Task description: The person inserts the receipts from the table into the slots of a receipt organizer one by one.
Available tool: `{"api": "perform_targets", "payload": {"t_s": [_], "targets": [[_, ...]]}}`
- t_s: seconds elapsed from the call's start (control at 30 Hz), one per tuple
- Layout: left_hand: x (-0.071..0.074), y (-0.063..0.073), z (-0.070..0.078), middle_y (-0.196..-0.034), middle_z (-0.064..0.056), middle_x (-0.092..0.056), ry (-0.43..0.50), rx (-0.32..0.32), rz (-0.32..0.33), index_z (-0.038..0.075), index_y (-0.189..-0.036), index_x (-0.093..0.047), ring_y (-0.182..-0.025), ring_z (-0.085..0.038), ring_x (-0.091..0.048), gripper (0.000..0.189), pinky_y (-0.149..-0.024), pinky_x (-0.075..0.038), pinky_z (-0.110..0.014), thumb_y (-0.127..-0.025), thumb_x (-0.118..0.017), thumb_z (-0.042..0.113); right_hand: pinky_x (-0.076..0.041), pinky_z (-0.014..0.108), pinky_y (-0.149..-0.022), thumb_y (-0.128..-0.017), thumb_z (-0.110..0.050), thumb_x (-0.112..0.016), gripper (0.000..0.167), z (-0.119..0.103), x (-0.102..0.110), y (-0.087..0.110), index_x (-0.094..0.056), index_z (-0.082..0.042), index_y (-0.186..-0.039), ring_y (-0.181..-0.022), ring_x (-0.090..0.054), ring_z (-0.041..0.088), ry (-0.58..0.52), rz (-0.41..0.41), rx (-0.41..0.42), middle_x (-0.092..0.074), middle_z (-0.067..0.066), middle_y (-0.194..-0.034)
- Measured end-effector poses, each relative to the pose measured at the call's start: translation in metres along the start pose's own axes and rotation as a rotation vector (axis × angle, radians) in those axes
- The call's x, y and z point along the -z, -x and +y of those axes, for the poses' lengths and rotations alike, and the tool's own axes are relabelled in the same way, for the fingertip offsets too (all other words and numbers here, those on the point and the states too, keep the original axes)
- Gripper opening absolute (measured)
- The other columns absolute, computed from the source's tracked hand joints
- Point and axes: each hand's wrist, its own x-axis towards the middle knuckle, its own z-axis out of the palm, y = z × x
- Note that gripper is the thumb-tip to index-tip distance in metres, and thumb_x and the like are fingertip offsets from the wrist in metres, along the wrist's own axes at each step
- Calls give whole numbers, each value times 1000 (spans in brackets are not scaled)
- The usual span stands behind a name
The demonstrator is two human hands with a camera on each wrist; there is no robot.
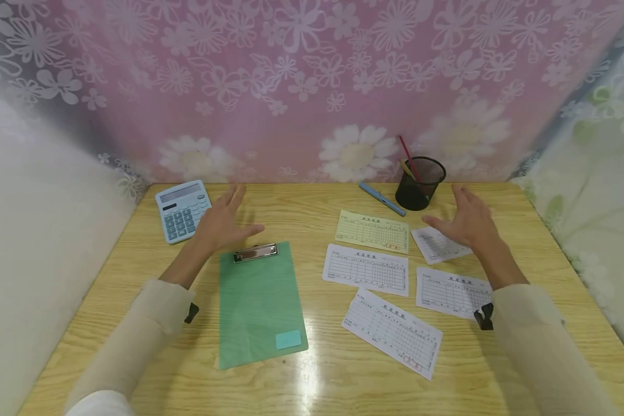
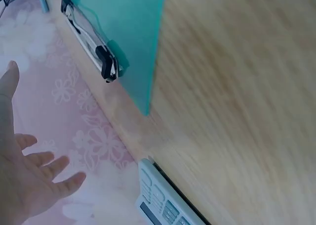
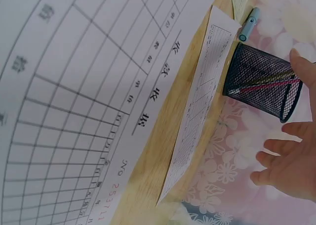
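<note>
My left hand [image 1: 222, 222] is held above the table with fingers spread and nothing in it, between a light blue calculator [image 1: 184, 211] and the metal clip of a green clipboard [image 1: 257, 306]. A small blue sticky note [image 1: 288, 340] lies at the clipboard's lower right corner. On the other side my right hand [image 1: 465, 218], likewise spread and holding nothing, overlaps a small white receipt slip [image 1: 439, 245] in the head view. Close to its left stands a black mesh pen cup [image 1: 415, 193] with a red pencil [image 1: 408, 156] in it.
A yellow receipt slip [image 1: 372, 231] lies mid-table, with white slips [image 1: 366, 270], [image 1: 392, 332] below it and another white slip [image 1: 449, 292] to the right. Behind them rests a blue pen [image 1: 382, 199]. Floral curtains [image 1: 291, 86] enclose the back and sides.
</note>
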Motion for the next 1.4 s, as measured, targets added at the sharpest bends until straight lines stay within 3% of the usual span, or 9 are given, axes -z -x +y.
{"api": "perform_targets", "payload": {"t_s": [0.27,0.4,0.5,0.6,0.93,1.17,1.4], "targets": [[-1,18,-2,-155,-18,-22,116,-10,-135,17,-152,-21,-138,-43,-28,92,-102,-33,-63,-82,-65,56,-28,67,-101,-85,-65,-53,104,10,9,6,-20,13,-144,-128,-28,56,-85,-184,-97,-27,39,-143],[-8,25,-8,-146,-20,-35,171,-33,-148,10,-144,-39,-120,-39,-49,81,-93,-43,-56,-82,-68,51,-36,65,-96,-85,-67,-52,101,24,12,11,-29,15,-140,-122,-37,54,-86,-234,-133,-34,39,-138],[-15,31,-14,-135,-18,-47,207,-61,-145,6,-133,-52,-106,-34,-55,68,-86,-47,-50,-81,-72,45,-38,63,-94,-85,-66,-52,99,34,15,14,-34,16,-137,-120,-40,53,-95,-255,-142,-37,39,-136],[-23,36,-15,-122,-16,-55,236,-77,-146,5,-121,-61,-102,-31,-55,57,-84,-47,-47,-79,-75,41,-40,62,-91,-85,-66,-53,97,44,16,16,-37,16,-135,-118,-41,53,-95,-267,-158,-40,39,-133],[-35,44,-9,-104,-11,-59,255,-61,-122,7,-109,-65,-92,-25,-55,42,-79,-47,-41,-78,-78,33,-43,57,-84,-80,-66,-59,99,68,14,23,-38,17,-131,-113,-42,54,-126,-317,-292,-39,38,-129],[-40,43,-6,-102,-10,-61,243,-82,-89,6,-109,-64,-94,-25,-58,38,-81,-49,-42,-80,-77,27,-43,58,-84,-81,-62,-62,97,84,5,26,-36,18,-128,-110,-42,54,-126,-255,-358,-38,40,-129],[-42,43,-6,-101,-6,-62,246,-76,-69,8,-105,-66,-91,-22,-59,31,-79,-50,-38,-82,-75,26,-41,59,-87,-78,-52,-72,91,89,1,23,-38,19,-125,-109,-42,54,-121,-233,-391,-39,40,-126]]}}
